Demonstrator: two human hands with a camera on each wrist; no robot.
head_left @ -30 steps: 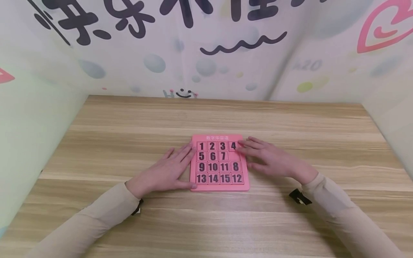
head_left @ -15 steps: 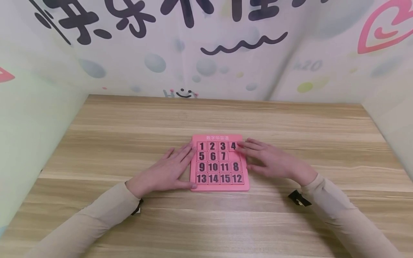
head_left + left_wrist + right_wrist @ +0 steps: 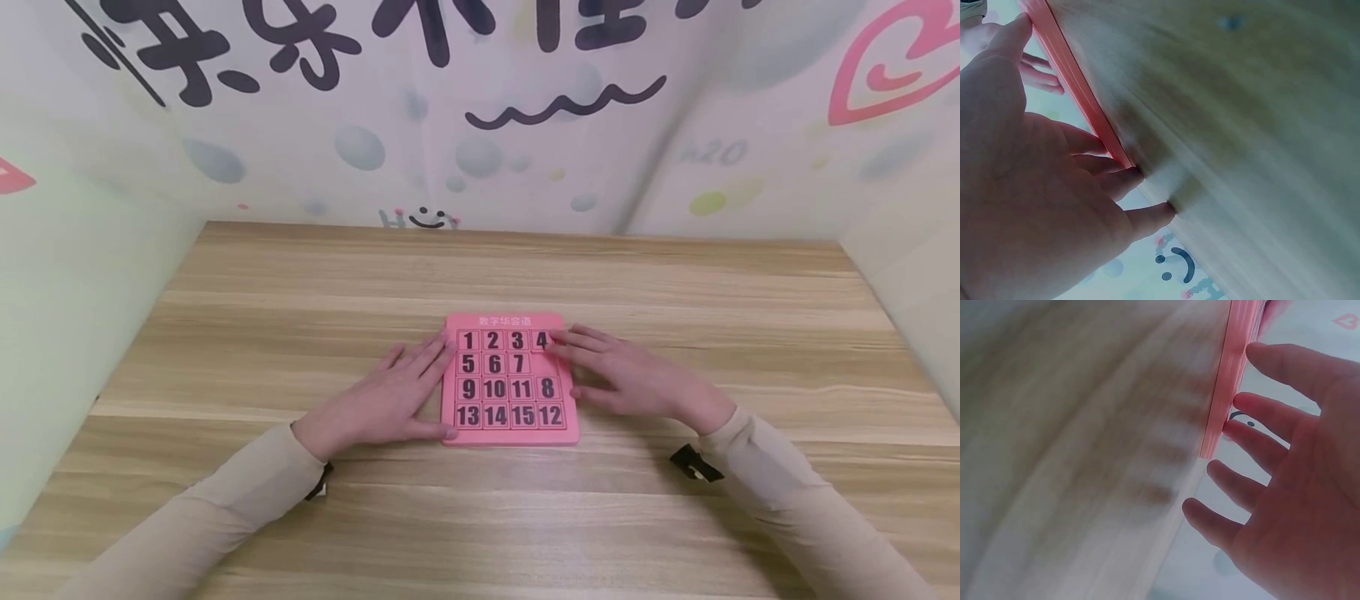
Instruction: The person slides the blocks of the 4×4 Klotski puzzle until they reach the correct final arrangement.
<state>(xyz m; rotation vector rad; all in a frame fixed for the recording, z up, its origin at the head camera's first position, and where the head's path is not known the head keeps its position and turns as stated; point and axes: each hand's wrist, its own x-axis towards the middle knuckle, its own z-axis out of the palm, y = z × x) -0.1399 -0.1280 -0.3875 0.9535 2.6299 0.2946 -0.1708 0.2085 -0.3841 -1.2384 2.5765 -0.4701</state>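
Observation:
A pink sliding number puzzle [image 3: 510,437] lies flat on the wooden table, its black-numbered tiles set in rows. The bare slot [image 3: 542,364] is right of the 7 tile [image 3: 518,363], above the 8 tile [image 3: 548,388]. My left hand [image 3: 382,400] rests along the puzzle's left side, fingers extended over the edge and thumb by the near corner. On the other side, my right hand [image 3: 637,375] has its fingers spread, the fingertips reaching over the right rim beside the 4 tile [image 3: 541,340] and the slot. Its thumb is right at the puzzle's side [image 3: 1229,381] in the right wrist view.
The wood-grain table [image 3: 495,525] extends around the puzzle on all sides. A white wall [image 3: 525,183] printed with dark characters and bubbles rises behind its far edge. Black straps [image 3: 696,462] show at the wrists.
My right hand has shifted slightly left and toward me, its thumb now closer to the puzzle's side. The left hand, the puzzle and its tiles stay as they were.

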